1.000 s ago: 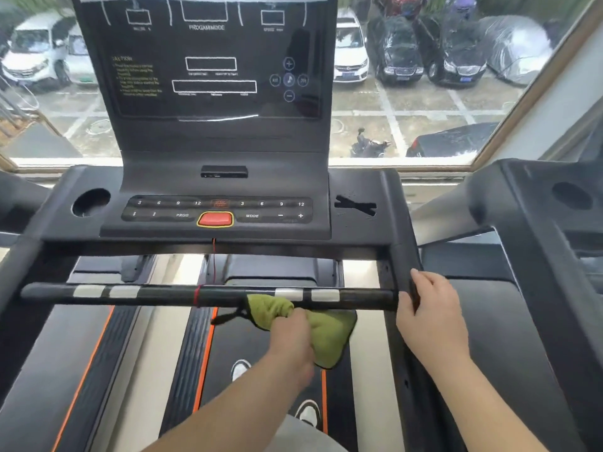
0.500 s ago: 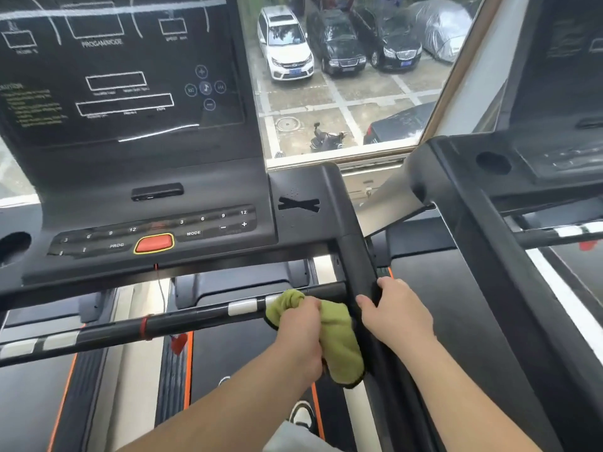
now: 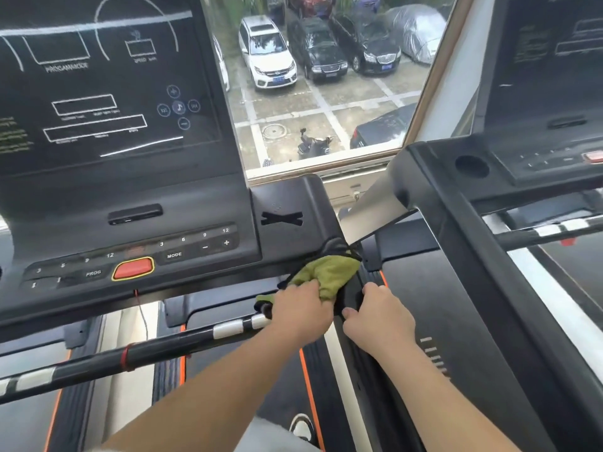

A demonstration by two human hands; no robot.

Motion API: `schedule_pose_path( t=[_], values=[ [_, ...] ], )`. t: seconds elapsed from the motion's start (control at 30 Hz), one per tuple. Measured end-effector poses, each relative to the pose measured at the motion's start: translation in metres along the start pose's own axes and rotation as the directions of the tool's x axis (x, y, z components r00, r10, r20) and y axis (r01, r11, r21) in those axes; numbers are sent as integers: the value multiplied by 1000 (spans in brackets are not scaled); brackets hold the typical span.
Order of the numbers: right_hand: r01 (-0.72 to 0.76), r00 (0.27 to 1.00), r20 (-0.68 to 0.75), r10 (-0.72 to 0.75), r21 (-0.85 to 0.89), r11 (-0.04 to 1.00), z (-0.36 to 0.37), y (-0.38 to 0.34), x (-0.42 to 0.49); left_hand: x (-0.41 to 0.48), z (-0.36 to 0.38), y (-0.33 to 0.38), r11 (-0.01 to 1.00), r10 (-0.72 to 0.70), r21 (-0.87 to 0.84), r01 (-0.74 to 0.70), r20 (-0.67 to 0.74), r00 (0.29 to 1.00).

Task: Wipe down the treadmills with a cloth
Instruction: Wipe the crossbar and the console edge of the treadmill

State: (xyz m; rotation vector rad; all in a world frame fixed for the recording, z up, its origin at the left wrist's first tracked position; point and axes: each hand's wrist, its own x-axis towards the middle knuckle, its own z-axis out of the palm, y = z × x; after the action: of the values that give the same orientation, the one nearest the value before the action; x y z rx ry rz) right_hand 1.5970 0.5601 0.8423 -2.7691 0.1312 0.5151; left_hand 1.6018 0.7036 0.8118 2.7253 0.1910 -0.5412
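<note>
Two grips clamped | left grip [image 3: 301, 313] on crumpled green cloth [image 3: 329, 272] at console corner [image 3: 293, 197] | right grip [image 3: 380, 318] round black rail [image 3: 349, 293]

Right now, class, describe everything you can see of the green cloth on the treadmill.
The cloth is yellow-green, soft and towel-like with a dark edge, bunched and creased. The left hand grips its near part, pressing it where the treadmill's right handrail meets the console corner. The right hand holds that rail just beside it.
</note>
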Motion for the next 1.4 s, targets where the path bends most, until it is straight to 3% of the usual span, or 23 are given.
schedule_pose_path(
  t=[0.17, 0.23, 0.3, 0.37, 0.43, 0.5, 0.53, 0.63, 0.77, 0.87, 0.9, 0.97, 1.0, 1.03, 1.07, 1.1, 1.13, 1.17, 1.23, 1.4],
  values=[
    [-1, 1000, -14, 1, 29, 1000, 0, -2, -2, -22, -4, -18, 978, 177, -88, -187, -107, 978],
    [-1, 1000, -5, 2, 32, 999, -2, -2, -1, -35, -12, -24, 950, 200, -221, -220, -110, 974],
    [7, 1000, -3, -7, 36, 999, -4, 0, 0, -45, -21, -26, 890, 157, -425, -165, -54, 986],
    [20, 1000, 11, -20, 27, 999, -6, 1, 1, -52, -36, -27, 751, 82, -655, -81, -29, 996],
    [21, 997, 78, -19, -19, 1000, -14, -1, 7, -51, -57, -26, 519, -88, -853, 51, 6, 996],
    [21, 987, 161, -2, -118, 993, -30, -4, 19, -43, -77, -27, 336, -275, -924, 184, 91, 957],
    [24, 983, 184, 9, -172, 985, -38, -5, 28, -36, -84, -32, 303, -333, -930, 211, 104, 937],
    [31, 991, 131, -2, -215, 976, -59, -21, 55, -21, -92, -50, 414, -363, -887, 203, 44, 931],
    [50, 997, 53, -54, 70, 996, -69, -53, 82, -6, -112, -67, 432, -433, -884, 180, -28, 901],
    [63, 990, 111, -83, 172, 983, -67, -70, 99, 8, -149, -67, 432, -434, -902, 2, -205, 877],
    [49, 988, 135, -78, 205, 977, -67, -74, 104, 14, -158, -66, 519, -378, -851, -81, -313, 871],
    [-16, 985, 172, -29, 252, 968, -69, -80, 115, 24, -171, -58, 842, -162, -505, -188, -569, 806],
    [-50, 984, 180, 1, 264, 963, -69, -82, 120, 32, -170, -55, 944, -18, -257, -205, -663, 748],
    [-70, 984, 179, 21, 275, 959, -70, -84, 125, 41, -165, -53, 971, 124, -61, -230, -695, 708],
    [-80, 984, 175, 31, 280, 957, -69, -85, 130, 51, -152, -50, 963, 256, 109, -246, -651, 714],
    [-74, 985, 168, 26, 285, 956, -67, -86, 134, 61, -134, -48, 946, 322, 195, -257, -529, 785],
    [-79, 984, 175, 28, 289, 954, -62, -86, 139, 71, -110, -47, 937, 328, 228, -264, -315, 890],
    [-81, 981, 191, 28, 275, 958, -57, -86, 142, 76, -91, -48, 937, 287, 242, -253, -116, 951],
    [-42, 980, 199, 3, 195, 980, -49, -87, 148, 85, -68, -54, 934, 248, 249, -255, 59, 967],
    [-53, 979, 201, 28, 119, 992, -51, -95, 160, 122, -85, -65, 916, 321, 228, -330, 76, 944]
  ],
)
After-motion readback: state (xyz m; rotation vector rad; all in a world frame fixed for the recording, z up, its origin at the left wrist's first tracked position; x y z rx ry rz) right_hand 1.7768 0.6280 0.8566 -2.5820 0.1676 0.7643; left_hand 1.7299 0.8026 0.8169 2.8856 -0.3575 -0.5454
